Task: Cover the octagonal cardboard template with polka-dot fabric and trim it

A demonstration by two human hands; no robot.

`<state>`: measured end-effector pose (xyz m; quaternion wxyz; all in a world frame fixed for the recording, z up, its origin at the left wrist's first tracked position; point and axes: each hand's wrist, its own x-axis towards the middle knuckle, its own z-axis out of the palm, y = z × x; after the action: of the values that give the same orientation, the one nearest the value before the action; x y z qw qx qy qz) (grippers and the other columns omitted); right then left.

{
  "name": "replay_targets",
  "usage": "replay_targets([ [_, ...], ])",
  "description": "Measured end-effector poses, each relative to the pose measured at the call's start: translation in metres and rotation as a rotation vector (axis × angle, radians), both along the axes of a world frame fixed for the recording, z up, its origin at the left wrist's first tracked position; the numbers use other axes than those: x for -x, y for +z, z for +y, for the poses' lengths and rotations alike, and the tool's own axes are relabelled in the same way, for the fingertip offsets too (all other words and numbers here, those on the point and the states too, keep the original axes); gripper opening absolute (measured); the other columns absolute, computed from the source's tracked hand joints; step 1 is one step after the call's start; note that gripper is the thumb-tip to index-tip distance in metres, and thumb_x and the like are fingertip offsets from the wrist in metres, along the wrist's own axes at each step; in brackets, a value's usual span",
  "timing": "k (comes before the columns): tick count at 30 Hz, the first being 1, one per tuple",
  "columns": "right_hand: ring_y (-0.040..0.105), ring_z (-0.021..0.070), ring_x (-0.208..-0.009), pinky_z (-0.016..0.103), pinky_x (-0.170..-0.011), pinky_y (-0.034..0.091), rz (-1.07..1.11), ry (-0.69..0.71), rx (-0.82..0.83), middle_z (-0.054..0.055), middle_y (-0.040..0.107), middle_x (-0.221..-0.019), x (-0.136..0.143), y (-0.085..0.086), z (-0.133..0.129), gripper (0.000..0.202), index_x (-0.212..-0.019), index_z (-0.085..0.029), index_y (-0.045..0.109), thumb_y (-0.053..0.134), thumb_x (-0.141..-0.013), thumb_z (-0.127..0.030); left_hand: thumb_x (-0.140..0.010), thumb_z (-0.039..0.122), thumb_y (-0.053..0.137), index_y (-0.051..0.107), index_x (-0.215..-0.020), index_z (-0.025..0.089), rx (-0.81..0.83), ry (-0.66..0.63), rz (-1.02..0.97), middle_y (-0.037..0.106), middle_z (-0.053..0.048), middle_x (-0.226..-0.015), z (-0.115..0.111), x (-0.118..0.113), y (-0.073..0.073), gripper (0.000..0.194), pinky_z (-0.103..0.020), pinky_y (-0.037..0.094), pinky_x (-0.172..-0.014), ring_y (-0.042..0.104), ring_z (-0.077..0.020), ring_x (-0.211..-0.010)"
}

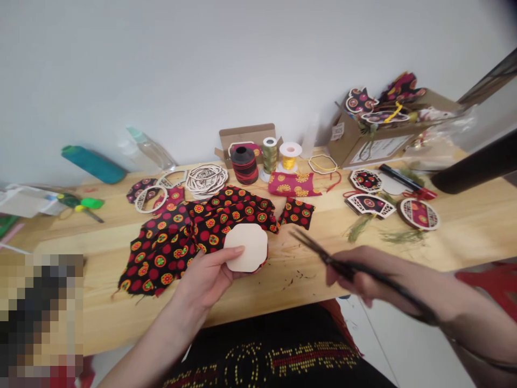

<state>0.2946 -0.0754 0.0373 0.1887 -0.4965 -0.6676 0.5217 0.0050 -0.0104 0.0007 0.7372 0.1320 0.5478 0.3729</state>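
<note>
Between thumb and fingers, my left hand [212,272] grips a pale, flat wooden plaque [247,249] with notched corners; a thin strip of dark patterned fabric shows along its lower right edge. My right hand [359,275] is closed around dark scissors [319,248], whose blades point up and left, apart from the plaque. Slightly blurred, the blades look nearly together. Beneath and behind my left hand spreads a crumpled black cloth [161,253] printed with red and yellow-orange round motifs. A smaller scrap of that cloth [298,213] lies just right of it.
Along the wall stand thread spools [244,166], a stack of cut-out wooden pieces [207,180] and a maroon fabric roll [291,184]. Finished-looking ornaments [371,206] lie at right, before a filled cardboard box [375,137]. A teal bottle [95,164] lies at left. Dark snippets dot the tabletop [278,285].
</note>
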Motion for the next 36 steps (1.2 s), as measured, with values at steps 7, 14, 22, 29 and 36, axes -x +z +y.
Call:
replay_targets([
  [7, 0.052, 0.0110, -0.051, 0.025, -0.048, 0.043, 0.074, 0.156, 0.285, 0.001, 0.049, -0.064, 0.043, -0.021, 0.011, 0.078, -0.091, -0.011, 0.058, 0.020, -0.084, -0.078, -0.074, -0.005, 0.057, 0.058, -0.121, 0.002, 0.015, -0.009, 0.003, 0.075, -0.014, -0.084, -0.001, -0.001, 0.006, 0.048, -0.031, 0.062, -0.055, 0.072, -0.0247, -0.066],
  [14, 0.054, 0.0087, -0.051, 0.023, -0.050, 0.043, 0.147, 0.169, 0.269, 0.001, 0.053, -0.069, 0.050, -0.036, 0.016, 0.074, -0.095, -0.010, 0.060, 0.020, -0.088, -0.073, -0.076, -0.007, 0.054, 0.054, -0.129, 0.008, -0.028, -0.011, -0.035, 0.076, -0.011, -0.083, -0.001, 0.004, 0.003, 0.055, -0.029, 0.062, -0.058, 0.073, -0.0226, -0.068],
  [22, 0.056, 0.0112, -0.053, 0.024, -0.051, 0.043, 0.174, 0.142, 0.250, 0.001, 0.055, -0.064, 0.054, -0.044, 0.017, 0.074, -0.097, -0.012, 0.061, 0.020, -0.088, -0.073, -0.071, -0.003, 0.062, 0.062, -0.117, 0.003, 0.022, -0.030, -0.030, 0.076, -0.013, -0.083, -0.010, 0.001, 0.005, 0.046, -0.030, 0.062, -0.061, 0.073, -0.0248, -0.071],
  [29, 0.052, 0.0105, -0.053, 0.024, -0.054, 0.042, 0.227, 0.151, 0.161, 0.000, 0.054, -0.061, 0.063, -0.043, 0.019, 0.068, -0.082, -0.015, 0.055, 0.017, -0.090, -0.071, -0.062, 0.003, 0.075, 0.072, -0.092, 0.003, 0.000, -0.069, -0.024, 0.076, -0.014, -0.085, -0.019, 0.000, -0.001, 0.030, -0.029, 0.060, -0.060, 0.072, -0.0273, -0.077],
  [36, 0.050, 0.0093, -0.053, 0.023, -0.055, 0.041, 0.274, 0.141, 0.114, -0.001, 0.051, -0.059, 0.068, -0.043, 0.018, 0.063, -0.077, -0.016, 0.052, 0.015, -0.094, -0.064, -0.059, 0.007, 0.081, 0.073, -0.091, 0.005, -0.029, -0.073, -0.028, 0.076, -0.014, -0.089, -0.023, 0.000, -0.004, 0.033, -0.029, 0.060, -0.062, 0.072, -0.0267, -0.077],
])
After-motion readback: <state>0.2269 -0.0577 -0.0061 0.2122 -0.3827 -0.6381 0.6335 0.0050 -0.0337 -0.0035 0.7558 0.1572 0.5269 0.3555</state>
